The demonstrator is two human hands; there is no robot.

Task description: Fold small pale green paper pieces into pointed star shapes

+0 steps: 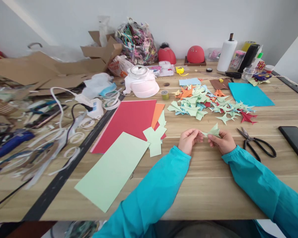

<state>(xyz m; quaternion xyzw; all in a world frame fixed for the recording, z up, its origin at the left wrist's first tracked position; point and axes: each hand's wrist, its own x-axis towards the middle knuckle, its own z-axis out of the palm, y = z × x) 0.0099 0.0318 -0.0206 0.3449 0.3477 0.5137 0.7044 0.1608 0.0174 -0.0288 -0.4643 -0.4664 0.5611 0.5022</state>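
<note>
Between my two hands is a small light green folded paper piece (214,130), raised a little over the table. My left hand (189,139) pinches its thin left tip. On the other side my right hand (223,141) grips the wider folded end between thumb and fingers. Just beyond lies a heap of folded paper pieces (193,100), mostly light green, with orange, red and blue among them. Black-handled scissors (257,142) rest open to the right of my right hand. Small light green paper cutouts (155,140) lie to the left of my left hand.
A large light green sheet (113,170) overlaps red sheets (129,120) on the left. Blue paper (250,94) lies at the back right, a phone (295,142) at the right edge. White strips, cables and cardboard (39,67) crowd the far left. A white bottle (226,54) stands behind.
</note>
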